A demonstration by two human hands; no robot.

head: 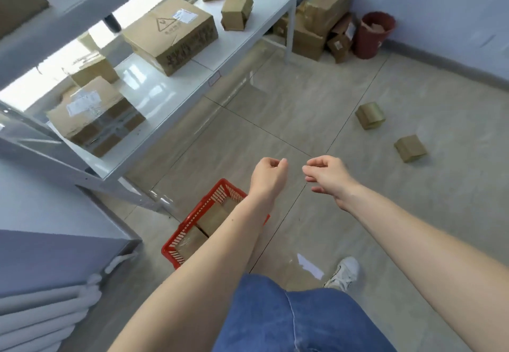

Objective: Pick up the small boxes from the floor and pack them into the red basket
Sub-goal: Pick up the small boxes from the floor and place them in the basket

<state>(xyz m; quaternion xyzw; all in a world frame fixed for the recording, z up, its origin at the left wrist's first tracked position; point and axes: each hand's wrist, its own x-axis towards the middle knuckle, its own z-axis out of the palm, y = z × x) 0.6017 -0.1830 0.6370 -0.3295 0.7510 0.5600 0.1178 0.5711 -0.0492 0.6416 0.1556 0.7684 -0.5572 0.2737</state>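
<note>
- Hands meet near the middle of the frame, both empty: the left hand (269, 174) is loosely curled with fingers bent toward the palm, and the right hand (327, 175) is half-curled, its fingers narrow and pointing toward the left one without touching it.
- Red basket (192, 221) sits on the tiled floor (303, 109) at lower centre, partly hidden behind the left forearm; brown boxes already lie inside it.
- Two small boxes remain on the floor at the right of the frame, well apart from the hands: the farther small box (370, 115) and the nearer small box (410, 148), lying near each other.
- White shelf (176, 109) fills the upper left, carrying several larger cardboard boxes.
- Dark red bin (373, 35) stands in the upper right corner beside a pile of cartons (319, 26).
- Blue jeans (289, 316) and a white shoe (344, 273) show at the bottom.
</note>
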